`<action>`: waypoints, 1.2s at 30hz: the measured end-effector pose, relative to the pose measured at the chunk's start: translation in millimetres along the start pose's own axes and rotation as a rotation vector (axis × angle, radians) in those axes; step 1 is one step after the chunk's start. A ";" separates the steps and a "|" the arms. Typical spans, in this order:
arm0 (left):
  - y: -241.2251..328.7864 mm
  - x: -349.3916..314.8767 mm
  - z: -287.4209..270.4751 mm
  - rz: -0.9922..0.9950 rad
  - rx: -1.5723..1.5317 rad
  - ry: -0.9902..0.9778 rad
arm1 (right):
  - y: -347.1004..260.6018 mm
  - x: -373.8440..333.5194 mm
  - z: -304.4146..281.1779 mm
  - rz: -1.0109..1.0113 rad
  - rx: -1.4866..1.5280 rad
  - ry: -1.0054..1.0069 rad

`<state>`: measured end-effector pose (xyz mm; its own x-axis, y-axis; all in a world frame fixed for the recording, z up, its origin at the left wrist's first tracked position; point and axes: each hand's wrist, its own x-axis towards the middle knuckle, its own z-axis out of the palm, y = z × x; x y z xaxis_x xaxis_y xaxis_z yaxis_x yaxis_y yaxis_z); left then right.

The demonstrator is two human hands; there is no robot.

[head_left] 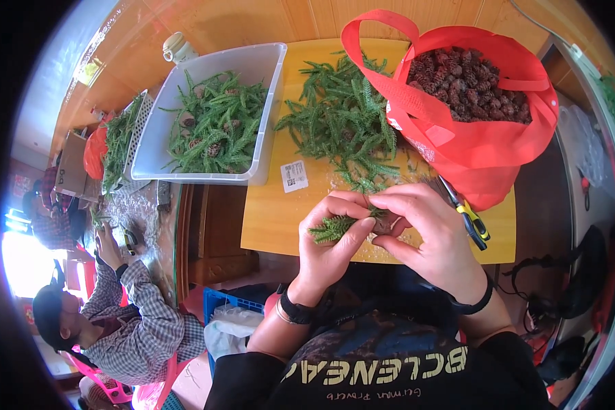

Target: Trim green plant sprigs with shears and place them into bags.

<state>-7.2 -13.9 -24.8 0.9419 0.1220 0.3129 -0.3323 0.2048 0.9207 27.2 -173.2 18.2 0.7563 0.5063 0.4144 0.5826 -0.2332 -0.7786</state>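
Over the front of the yellow table, my left hand (331, 239) is closed on a short green pine sprig (331, 229) whose needles stick out below the fingers. My right hand (427, 225) meets it, thumb and fingers closed around a small brown pine cone (385, 223), mostly hidden by the fingers. The fingertips of both hands touch where sprig and cone come together. Just beyond lies a heap of loose green pine sprigs (348, 116). Right of my right hand rest pliers (466, 215) with yellow and black handles.
A red cloth bag (478, 154) full of pine cones (468, 82) stands at the back right. Left of the heap, a clear plastic bin (256, 174) holds sprigs with cones. A white label (294, 176) lies on the table (273, 222). Another person (130, 321) works at the left.
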 end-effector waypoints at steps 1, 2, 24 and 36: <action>0.5 -0.3 0.4 -0.046 -0.037 0.018 | 0.0 -0.4 -0.6 0.013 0.006 -0.020; -0.7 -0.2 0.0 -0.045 -0.037 0.016 | 0.8 -0.4 -1.0 0.013 0.005 -0.019; -0.2 4.1 -2.5 0.305 0.374 -0.069 | 3.5 13.2 -15.9 -0.129 -0.179 -0.035; 7.3 10.8 -4.2 0.399 0.458 -0.094 | 0.2 18.4 -23.3 -0.057 -0.050 -0.127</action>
<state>0.4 -7.1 -15.7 0.7564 0.0125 0.6540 -0.6253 -0.2795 0.7286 48.2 -183.3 36.6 0.6795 0.6202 0.3919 0.6401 -0.2401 -0.7298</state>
